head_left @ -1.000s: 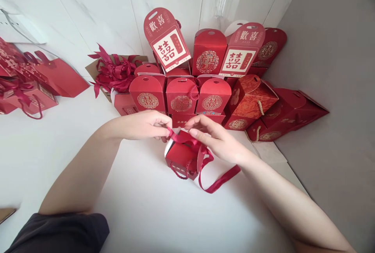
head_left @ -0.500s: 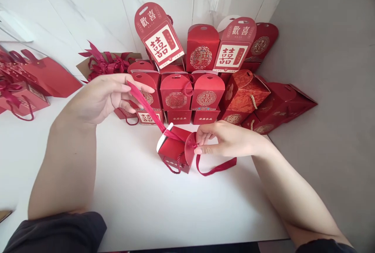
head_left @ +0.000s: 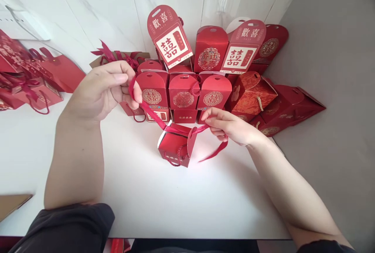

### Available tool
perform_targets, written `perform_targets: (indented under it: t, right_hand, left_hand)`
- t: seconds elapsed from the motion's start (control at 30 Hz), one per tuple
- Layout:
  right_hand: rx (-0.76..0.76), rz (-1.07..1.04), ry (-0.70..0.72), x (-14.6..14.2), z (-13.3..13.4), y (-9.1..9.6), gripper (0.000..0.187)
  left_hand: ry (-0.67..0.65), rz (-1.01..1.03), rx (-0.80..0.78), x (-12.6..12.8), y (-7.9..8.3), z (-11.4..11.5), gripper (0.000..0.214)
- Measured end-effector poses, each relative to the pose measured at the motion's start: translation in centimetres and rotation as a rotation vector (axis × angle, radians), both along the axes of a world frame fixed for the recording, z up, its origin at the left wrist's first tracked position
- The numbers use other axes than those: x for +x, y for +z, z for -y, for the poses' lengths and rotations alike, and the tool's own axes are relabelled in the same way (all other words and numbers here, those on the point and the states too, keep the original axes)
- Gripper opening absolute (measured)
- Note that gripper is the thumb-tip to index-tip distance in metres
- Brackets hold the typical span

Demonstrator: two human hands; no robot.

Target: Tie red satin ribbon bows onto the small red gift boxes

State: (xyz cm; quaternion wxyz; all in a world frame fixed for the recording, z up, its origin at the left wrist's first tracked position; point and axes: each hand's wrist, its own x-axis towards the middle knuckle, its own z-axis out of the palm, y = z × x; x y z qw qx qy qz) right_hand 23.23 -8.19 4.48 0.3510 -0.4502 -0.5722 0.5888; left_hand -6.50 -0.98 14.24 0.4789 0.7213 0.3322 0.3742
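A small red gift box [head_left: 175, 145] with a twisted cord handle [head_left: 178, 156] stands on the white table, its two rounded flaps sticking up at the sides. Dark red ribbon [head_left: 156, 116] passes through the flaps and across the top of the box. Up to the left, my left hand [head_left: 109, 89] is closed on one end of the ribbon, which loops over its fingers. To the right of the box, my right hand [head_left: 227, 126] pinches the other side of the ribbon close to the flap. The ribbon's loose tail [head_left: 215, 152] hangs below that hand.
Stacked red gift boxes [head_left: 184, 93] line the marbled wall behind. More red bags and boxes [head_left: 41, 89] stand at the far left, near a white socket strip [head_left: 23, 22]. A heap of ribbon bows [head_left: 117, 58] lies behind my left hand. A grey wall [head_left: 331, 147] bounds the right side.
My right hand has drawn the ribbon out through the right flap, to the right and up. My left hand's fingers have closed around its ribbon end. The view has shifted slightly left.
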Motion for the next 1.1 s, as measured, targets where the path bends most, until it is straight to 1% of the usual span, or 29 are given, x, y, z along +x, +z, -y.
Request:
perform_targets:
  t: [0.03,0.1,0.13,0.2,0.23,0.27,0.3,0.37,0.4,0.43,0.47,0.53,0.6,0.67,0.73,0.83,0.87,0.93,1.0,1.03,1.1]
  right_hand:
    - [0.034,0.052,-0.002,0.4,0.1,0.3,0.022]
    - [0.12,0.216,0.06,1.1,0.4,1.0,0.026]
    - [0.154,0.303,0.11,1.4,0.7,1.2,0.028]
    - [0.185,0.466,0.207,1.8,1.1,1.6,0.034]
    - [0.195,0.538,0.237,1.8,1.2,1.7,0.037]
    - [0.209,0.599,0.257,1.7,1.4,1.7,0.039]
    - [0.229,0.642,0.272,1.4,1.5,1.6,0.039]
    - [0.285,0.656,0.27,0.5,1.8,1.4,0.031]
    - [0.31,0.633,0.258,0.0,2.0,1.2,0.025]
    - [0.331,0.599,0.239,-0.6,2.1,0.9,0.02]
    - [0.345,0.559,0.219,-1.0,2.3,0.7,0.015]
    - [0.345,0.473,0.175,-1.7,2.6,0.1,0.01]
    - [0.291,0.403,0.138,-2.1,2.7,-0.5,0.014]
    - [0.22,0.364,0.101,-2.1,2.6,-1.0,0.022]
    - [0.191,0.324,0.079,-2.1,2.2,-1.5,0.027]
    - [0.18,0.2,0.105,-2.2,1.6,-1.9,0.033]
    - [0.134,0.144,0.125,-2.2,1.4,-2.0,0.037]
    - [-0.038,0.042,0.166,-2.3,0.9,-2.2,0.046]
    - [-0.193,-0.029,0.197,-2.4,0.4,-2.4,0.051]
    - [-0.226,-0.046,0.211,-2.4,0.2,-2.5,0.05]
    - [-0.208,-0.048,0.22,-2.3,-0.3,-2.5,0.047]
  left_hand:
    - [0.013,-0.02,0.007,-0.1,0.1,0.2,0.018]
    - [0.085,-0.125,0.036,-0.3,0.4,0.6,0.022]
    - [0.134,-0.226,0.05,-0.6,0.5,0.8,0.023]
    - [0.195,-0.509,0.064,-1.3,0.4,1.3,0.024]
    - [0.192,-0.661,0.064,-1.7,0.1,1.5,0.027]
    - [0.159,-0.795,0.067,-2.1,-0.3,1.6,0.031]
    - [0.136,-0.88,0.069,-2.4,-0.8,1.6,0.037]
    - [0.074,-0.917,0.13,-2.4,-2.2,1.6,0.046]
    - [0.02,-0.892,0.195,-2.0,-3.0,1.6,0.047]
    - [-0.028,-0.84,0.219,-1.5,-3.9,1.5,0.046]
    - [-0.047,-0.765,0.188,-0.9,-4.7,1.6,0.046]
    - [-0.11,-0.654,0.058,0.5,-6.2,1.8,0.042]
    - [-0.126,-0.605,0.001,1.6,-7.4,2.1,0.036]
    - [-0.125,-0.529,-0.046,2.2,-8.3,2.3,0.033]
    - [-0.127,-0.45,-0.099,2.2,-9.1,2.5,0.033]
    - [-0.158,-0.337,-0.217,1.7,-10.1,2.5,0.034]
    - [-0.164,-0.282,-0.26,1.6,-10.5,2.4,0.034]
    - [-0.158,-0.15,-0.34,1.4,-11.4,2.3,0.034]
    - [-0.127,-0.022,-0.422,1.4,-12.3,2.3,0.031]
    - [-0.11,0.031,-0.47,1.5,-12.7,2.3,0.029]
    - [-0.095,0.101,-0.564,1.7,-13.3,2.4,0.027]
